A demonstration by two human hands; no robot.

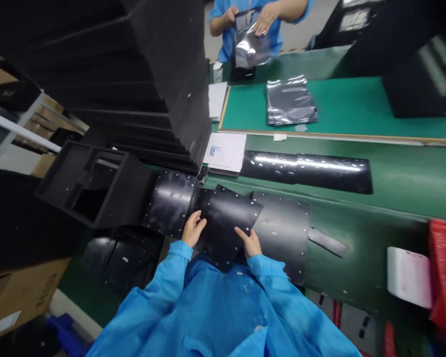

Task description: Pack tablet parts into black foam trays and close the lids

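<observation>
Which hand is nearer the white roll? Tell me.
Right. The right hand, on the black sheet, sits left of the white roll; the left hand sits farther left.

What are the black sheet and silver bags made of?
The black sheet looks like stiff plastic: glossy, with a soft sheen and small round holes. The silver bags look like metallized film: crinkled, with mirror-like highlights; the exact film can't be told.
</observation>
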